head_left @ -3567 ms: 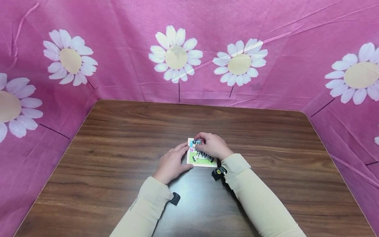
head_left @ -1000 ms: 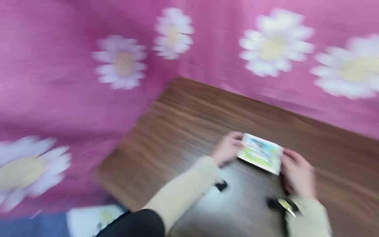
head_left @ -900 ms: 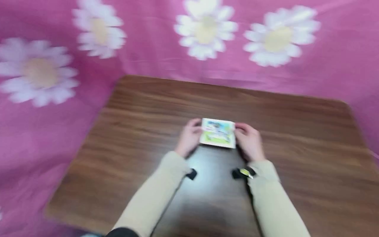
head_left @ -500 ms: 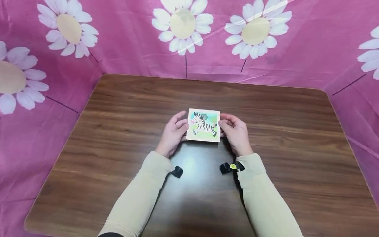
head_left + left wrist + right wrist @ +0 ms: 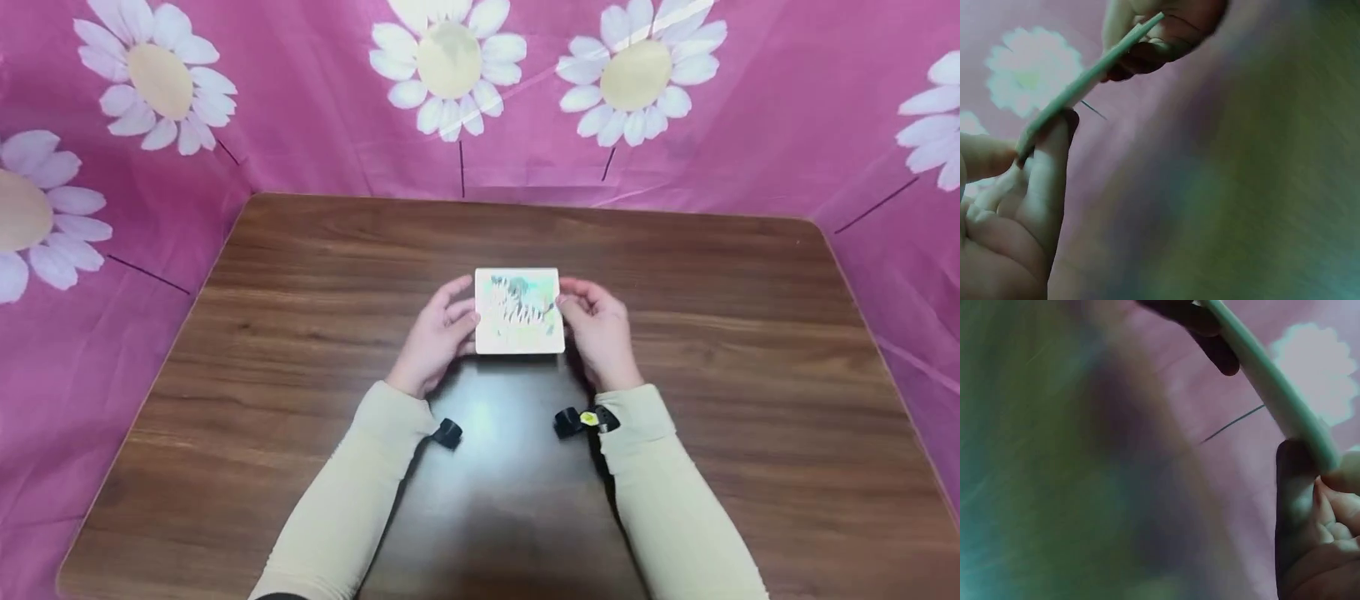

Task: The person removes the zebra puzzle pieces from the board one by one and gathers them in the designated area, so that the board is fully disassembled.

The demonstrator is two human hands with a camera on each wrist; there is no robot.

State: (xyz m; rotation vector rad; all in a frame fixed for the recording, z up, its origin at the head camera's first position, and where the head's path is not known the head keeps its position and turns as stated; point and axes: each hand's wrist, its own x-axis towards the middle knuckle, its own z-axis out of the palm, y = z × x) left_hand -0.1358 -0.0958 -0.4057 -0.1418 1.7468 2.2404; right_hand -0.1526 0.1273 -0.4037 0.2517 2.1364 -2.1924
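Panel [image 5: 519, 321]: left hand [image 5: 435, 338] and right hand [image 5: 602, 340] pinch it.

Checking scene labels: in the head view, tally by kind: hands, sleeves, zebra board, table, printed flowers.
Hands: 2
Sleeves: 2
Zebra board: 1
Table: 1
Printed flowers, some cut off by the picture edge: 5
Total: 11
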